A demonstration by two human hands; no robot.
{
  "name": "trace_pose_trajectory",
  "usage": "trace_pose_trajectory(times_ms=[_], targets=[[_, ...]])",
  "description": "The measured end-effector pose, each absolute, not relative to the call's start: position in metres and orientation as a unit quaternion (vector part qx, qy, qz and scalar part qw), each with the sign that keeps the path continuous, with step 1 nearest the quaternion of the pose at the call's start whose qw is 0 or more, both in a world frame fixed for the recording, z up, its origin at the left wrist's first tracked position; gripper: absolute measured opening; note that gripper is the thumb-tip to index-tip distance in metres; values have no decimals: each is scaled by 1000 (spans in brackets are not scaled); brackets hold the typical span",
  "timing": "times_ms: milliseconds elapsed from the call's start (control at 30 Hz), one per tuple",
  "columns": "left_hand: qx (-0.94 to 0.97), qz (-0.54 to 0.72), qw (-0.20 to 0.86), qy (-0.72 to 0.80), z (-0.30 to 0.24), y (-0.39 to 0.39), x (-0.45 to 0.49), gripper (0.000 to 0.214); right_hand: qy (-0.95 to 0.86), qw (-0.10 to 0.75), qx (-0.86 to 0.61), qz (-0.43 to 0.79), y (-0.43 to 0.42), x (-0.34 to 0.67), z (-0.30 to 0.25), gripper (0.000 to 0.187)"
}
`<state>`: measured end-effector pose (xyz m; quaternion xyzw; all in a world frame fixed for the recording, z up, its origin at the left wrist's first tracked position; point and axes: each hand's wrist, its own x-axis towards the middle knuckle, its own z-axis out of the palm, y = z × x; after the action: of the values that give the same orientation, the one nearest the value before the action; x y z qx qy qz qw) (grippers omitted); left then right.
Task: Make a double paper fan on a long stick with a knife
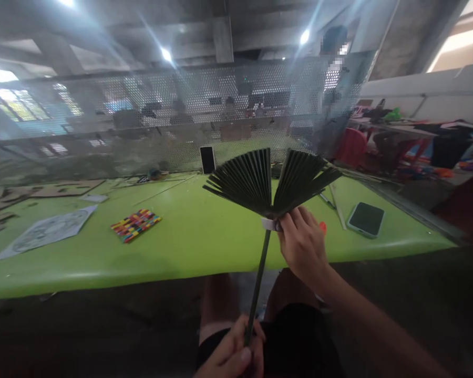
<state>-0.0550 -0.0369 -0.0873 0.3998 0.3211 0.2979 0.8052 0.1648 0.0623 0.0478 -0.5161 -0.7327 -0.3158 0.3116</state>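
Observation:
A dark green pleated paper fan (260, 181) stands upright on a thin green stick (259, 278), its two halves spread apart in a V. White tape (268, 224) wraps the joint between fan and stick. My right hand (302, 244) is closed on the fan's base at the tape, fingers pinching it from the right. At the bottom of the view my left hand (232, 354) grips the lower end of the stick above my lap.
A bright green table (189, 236) carries a multicoloured block strip (136, 224), a printed sheet (49, 231), a face-down phone (366, 219), pens (331, 202), and a phone (207, 159) propped against a perforated metal screen (173, 110). A person stands at the back right.

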Motion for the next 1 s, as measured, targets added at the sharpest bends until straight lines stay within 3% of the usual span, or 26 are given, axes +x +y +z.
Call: trace_pose_trajectory(times_ms=[267, 467, 533, 633, 767, 1000], targets=[[406, 331, 789, 320, -54, 2, -11, 50, -727, 293, -558, -271, 74, 169, 42, 10], [396, 340, 768, 370, -59, -9, -7, 61, -695, 466, -533, 125, 65, 178, 37, 14], [383, 345, 758, 399, -65, -14, -5, 64, -675, 490, -516, 194, 59, 177, 35, 18], [387, 359, 705, 473, -75, -21, -2, 65, -654, 527, -512, 176, 54, 169, 32, 22], [461, 386, 558, 572, -86, -28, -1, 57, -623, 563, -533, 102, 53, 158, 27, 28], [588, 360, 406, 599, -91, -38, 2, 44, -597, 582, -536, 137, 43, 156, 17, 37]])
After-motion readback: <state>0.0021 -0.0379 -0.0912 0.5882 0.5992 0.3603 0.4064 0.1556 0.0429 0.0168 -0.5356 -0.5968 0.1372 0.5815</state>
